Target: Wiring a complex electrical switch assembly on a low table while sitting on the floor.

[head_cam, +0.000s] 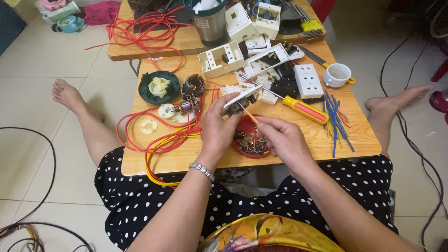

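My left hand [217, 127] grips a white socket part [241, 100] and holds it tilted above the low wooden table [326, 140]. My right hand [280, 137] pinches a short orange wire piece [250, 114] whose tip touches the underside of that socket part. Just under both hands sits a red lid [242, 126] filled with small screws and metal bits. A yellow and red screwdriver [303, 108] lies on the table to the right of my hands.
Red and yellow wires [154, 140] loop over the table's left side, by a motor rotor [186, 106] and a green round part [158, 87]. Several white sockets, a white cup [338, 74], blue wire pieces [336, 123] and a metal tumbler [210, 23] crowd the far side. Black cables cross the floor.
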